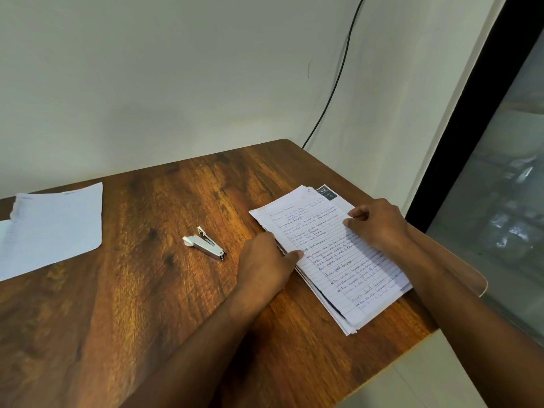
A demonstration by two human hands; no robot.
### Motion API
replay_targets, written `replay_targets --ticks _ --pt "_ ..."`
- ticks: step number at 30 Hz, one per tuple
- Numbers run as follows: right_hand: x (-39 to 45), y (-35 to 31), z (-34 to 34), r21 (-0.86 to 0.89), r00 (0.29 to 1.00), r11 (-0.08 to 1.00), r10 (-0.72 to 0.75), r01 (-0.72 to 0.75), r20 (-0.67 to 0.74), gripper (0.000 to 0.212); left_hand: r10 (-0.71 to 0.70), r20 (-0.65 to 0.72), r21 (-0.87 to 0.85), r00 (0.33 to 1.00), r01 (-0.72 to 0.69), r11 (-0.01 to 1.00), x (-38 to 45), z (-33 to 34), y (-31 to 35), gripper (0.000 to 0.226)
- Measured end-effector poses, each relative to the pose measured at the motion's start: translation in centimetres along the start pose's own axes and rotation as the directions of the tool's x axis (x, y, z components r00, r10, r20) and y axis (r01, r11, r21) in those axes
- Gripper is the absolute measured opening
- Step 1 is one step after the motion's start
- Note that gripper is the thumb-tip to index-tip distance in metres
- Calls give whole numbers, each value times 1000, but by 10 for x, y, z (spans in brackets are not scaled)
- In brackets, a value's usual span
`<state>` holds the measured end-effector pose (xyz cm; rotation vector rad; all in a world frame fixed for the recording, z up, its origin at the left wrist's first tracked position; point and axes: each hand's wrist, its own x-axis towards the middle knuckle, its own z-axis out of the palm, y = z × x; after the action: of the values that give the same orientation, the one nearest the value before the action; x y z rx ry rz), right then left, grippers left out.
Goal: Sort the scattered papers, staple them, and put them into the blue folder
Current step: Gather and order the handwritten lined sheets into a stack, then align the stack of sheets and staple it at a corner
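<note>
A stack of lined, handwritten papers (pixel 326 254) lies on the right part of the wooden table (pixel 147 290). My left hand (pixel 265 266) holds the stack's left edge, thumb on the top sheet and fingers tucked under the pile. At the stack's right edge, my right hand (pixel 379 225) pinches the sheets with curled fingers. A small silver and white stapler (pixel 204 243) lies on the table to the left of my left hand, apart from it. No blue folder is in view.
Loose lined sheets (pixel 50 228) lie at the table's far left. A dark printed corner (pixel 326 192) pokes out from under the stack's top end. A black cable (pixel 338 78) runs down the wall behind the table. A dark window frame (pixel 471 142) stands right of the table's edge.
</note>
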<state>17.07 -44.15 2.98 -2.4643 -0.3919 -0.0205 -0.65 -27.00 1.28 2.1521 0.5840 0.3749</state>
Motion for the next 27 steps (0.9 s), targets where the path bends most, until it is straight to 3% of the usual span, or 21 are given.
replay_targets --ticks 5,8,10,12,17,27 --pt "5 -3 1 75 994 997 33 -25 -109 5 40 -14 -1 999 -40 999 -3 -1 -2 29" --pt "5 -2 2 59 986 998 29 -19 -163 18 55 -8 -8 998 -55 998 -5 -2 -4 30" --pt "4 -1 4 48 984 999 21 -13 -178 11 63 -6 3 998 -63 998 -6 -3 -3 31" --pt "2 0 6 -15 984 1000 14 -17 -175 6 66 -16 27 998 -66 997 -7 -4 -3 34" --pt "1 1 6 -169 992 985 3 -24 -123 16 102 -44 114 994 -96 989 -8 -4 1 43" --pt "-23 -17 12 -255 951 952 -227 171 -208 26 136 -124 107 983 -123 987 -14 -11 1 57"
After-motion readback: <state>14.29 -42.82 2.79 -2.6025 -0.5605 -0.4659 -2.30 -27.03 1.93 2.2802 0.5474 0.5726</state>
